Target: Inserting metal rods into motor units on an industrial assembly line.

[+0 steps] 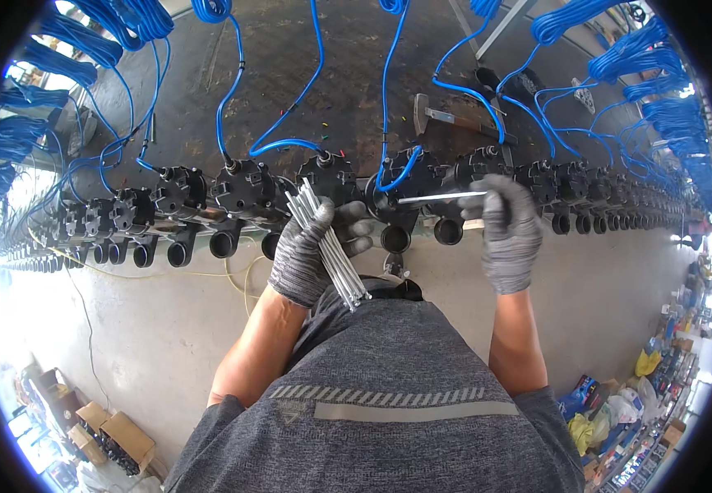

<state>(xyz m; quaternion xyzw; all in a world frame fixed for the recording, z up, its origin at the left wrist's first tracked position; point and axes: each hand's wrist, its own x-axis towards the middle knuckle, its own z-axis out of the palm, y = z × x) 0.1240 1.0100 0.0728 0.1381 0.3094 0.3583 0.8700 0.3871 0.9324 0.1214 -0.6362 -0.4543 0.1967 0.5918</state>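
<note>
My left hand [311, 246], in a grey knit glove, is closed round a bundle of long thin metal rods [339, 267], held slanting in front of my body. Its thumb presses over the rods while the other fingers curl behind. My right hand [508, 234], gloved alike, pinches a single metal rod [438, 198] near one end; the rod points left, almost level. Just beyond both hands runs a row of black round housings [409, 177], each with a short pipe opening [395, 239] on the near side. Blue cables [286, 145] rise from their tops.
A hammer [455, 121] lies on the dark worktop [290, 74] behind the housings. Coiled blue cables [142, 16] hang along the far side. Cardboard boxes [126, 435] stand on the floor [167, 320] at lower left; bags [582, 431] and assorted goods line the lower right.
</note>
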